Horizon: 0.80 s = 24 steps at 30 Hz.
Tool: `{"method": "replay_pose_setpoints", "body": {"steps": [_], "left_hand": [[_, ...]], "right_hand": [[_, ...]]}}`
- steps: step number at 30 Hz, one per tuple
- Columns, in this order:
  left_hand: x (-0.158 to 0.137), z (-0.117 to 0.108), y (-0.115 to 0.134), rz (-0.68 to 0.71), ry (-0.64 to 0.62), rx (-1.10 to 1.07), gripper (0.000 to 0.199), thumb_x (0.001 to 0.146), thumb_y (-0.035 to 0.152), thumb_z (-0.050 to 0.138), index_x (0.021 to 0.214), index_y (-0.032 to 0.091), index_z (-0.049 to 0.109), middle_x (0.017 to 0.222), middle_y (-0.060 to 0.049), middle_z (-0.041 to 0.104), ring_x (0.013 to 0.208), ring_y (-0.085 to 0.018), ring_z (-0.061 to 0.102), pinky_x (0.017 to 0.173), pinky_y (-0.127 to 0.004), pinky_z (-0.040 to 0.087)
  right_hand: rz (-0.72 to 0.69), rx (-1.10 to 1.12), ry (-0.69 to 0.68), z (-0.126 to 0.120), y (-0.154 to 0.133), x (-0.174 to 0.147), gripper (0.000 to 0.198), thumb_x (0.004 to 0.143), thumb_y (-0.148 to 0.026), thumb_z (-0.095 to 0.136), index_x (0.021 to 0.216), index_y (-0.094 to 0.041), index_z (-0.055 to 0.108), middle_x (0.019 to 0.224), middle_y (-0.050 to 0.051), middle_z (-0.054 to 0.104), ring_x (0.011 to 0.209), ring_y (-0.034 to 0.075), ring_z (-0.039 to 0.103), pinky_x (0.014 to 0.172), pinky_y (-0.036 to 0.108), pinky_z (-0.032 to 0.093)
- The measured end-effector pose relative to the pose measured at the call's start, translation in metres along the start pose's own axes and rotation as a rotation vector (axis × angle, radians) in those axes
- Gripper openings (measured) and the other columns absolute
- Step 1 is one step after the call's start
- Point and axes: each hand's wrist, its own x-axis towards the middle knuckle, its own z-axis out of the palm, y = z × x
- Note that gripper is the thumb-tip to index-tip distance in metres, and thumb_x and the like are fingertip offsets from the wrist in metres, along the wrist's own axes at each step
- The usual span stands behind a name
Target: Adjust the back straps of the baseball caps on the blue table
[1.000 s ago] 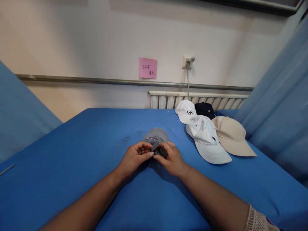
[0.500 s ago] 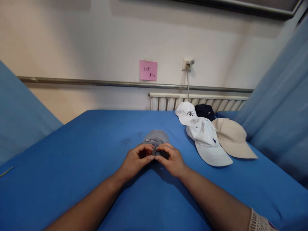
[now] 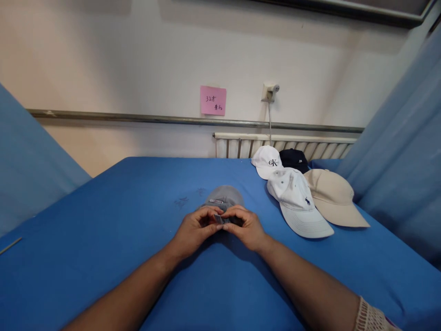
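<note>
A grey baseball cap [image 3: 225,193] with a small label lies on the blue-covered table, its brim pointing away from me. Both hands meet at its back edge, thumbs nearly touching. My left hand [image 3: 195,230] pinches the cap's back strap between thumb and fingers. From the other side my right hand [image 3: 250,227] pinches the same strap area, where dark grey fabric shows between the fingers. The fingers hide most of the strap and its fastening.
To the right lie a white cap with black letters [image 3: 267,162], a navy cap [image 3: 294,160], a pale cap with a small horse logo [image 3: 298,200] and a beige cap [image 3: 332,195]. A thin stick [image 3: 11,245] is at the left edge. Blue curtains [image 3: 403,142] hang at both sides.
The fingers have shifted slightly on the strap, and my right fingertips sit a little closer to the left ones. The cap stays in place.
</note>
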Motion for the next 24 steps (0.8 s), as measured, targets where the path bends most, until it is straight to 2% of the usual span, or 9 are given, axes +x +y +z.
{"method": "replay_pose_setpoints", "body": {"steps": [7,12,19,24], "left_hand": [[-0.001,0.003,0.001,-0.036,0.016,-0.091,0.019,0.065,0.023,0.082,0.070,0.016,0.065,0.104,-0.005,0.063,0.097,-0.019,0.058,0.090,-0.034,0.045],[-0.001,0.000,0.002,-0.084,-0.031,-0.123,0.021,0.065,0.024,0.084,0.069,0.015,0.065,0.099,-0.004,0.065,0.090,-0.017,0.060,0.087,-0.032,0.046],[-0.005,0.000,0.008,-0.108,-0.089,-0.244,0.016,0.071,0.029,0.083,0.078,0.019,0.072,0.118,-0.006,0.066,0.107,-0.021,0.059,0.095,-0.032,0.044],[-0.005,0.002,0.010,-0.223,-0.054,-0.352,0.027,0.076,0.040,0.079,0.092,0.019,0.076,0.101,-0.007,0.071,0.094,-0.018,0.061,0.089,-0.031,0.045]], "right_hand": [[0.006,0.073,-0.006,0.000,0.002,0.000,0.019,0.077,-0.030,0.076,0.096,-0.025,0.074,0.095,0.004,0.068,0.092,0.019,0.064,0.087,0.035,0.052],[0.000,0.075,-0.010,0.002,0.001,-0.002,0.020,0.077,-0.032,0.076,0.097,-0.026,0.074,0.095,0.003,0.068,0.093,0.019,0.064,0.087,0.036,0.053],[0.000,0.052,0.027,0.004,-0.004,-0.001,0.019,0.080,-0.030,0.074,0.098,-0.026,0.073,0.098,0.005,0.068,0.096,0.020,0.065,0.089,0.037,0.053],[-0.019,0.037,0.059,0.003,-0.006,-0.001,0.017,0.081,-0.029,0.073,0.098,-0.026,0.073,0.097,0.004,0.069,0.095,0.020,0.065,0.089,0.036,0.052]]}}
